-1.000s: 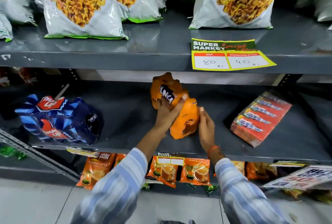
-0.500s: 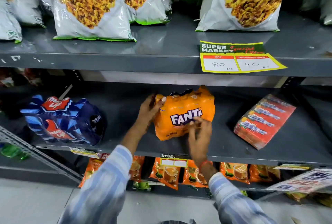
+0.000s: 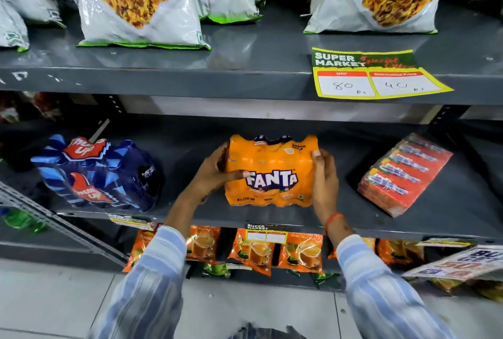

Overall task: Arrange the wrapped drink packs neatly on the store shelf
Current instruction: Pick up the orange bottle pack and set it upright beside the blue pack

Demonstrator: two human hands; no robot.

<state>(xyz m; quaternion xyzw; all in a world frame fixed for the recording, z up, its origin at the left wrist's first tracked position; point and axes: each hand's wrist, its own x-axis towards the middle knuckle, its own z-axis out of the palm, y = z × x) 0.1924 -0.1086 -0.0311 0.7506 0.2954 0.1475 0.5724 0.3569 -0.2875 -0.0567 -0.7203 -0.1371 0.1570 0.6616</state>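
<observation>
An orange Fanta pack (image 3: 272,172) stands upright in the middle of the grey middle shelf (image 3: 190,210), its label facing me. My left hand (image 3: 215,172) grips its left side with the thumb across the front. My right hand (image 3: 325,178) grips its right side. A dark blue Thums Up pack (image 3: 98,172) lies tilted on the same shelf at the left. A red wrapped drink pack (image 3: 402,172) lies flat and slanted at the right of that shelf.
The upper shelf holds large white snack bags (image 3: 141,4) and a yellow price tag (image 3: 378,77). Orange tea pouches (image 3: 253,251) hang below the middle shelf. A slanted metal rail (image 3: 54,219) crosses the lower left. Bare shelf lies on both sides of the Fanta pack.
The Fanta pack was turned from a twisted, tilted pose to upright with its label forward. My right hand shifted from the front to the pack's right side.
</observation>
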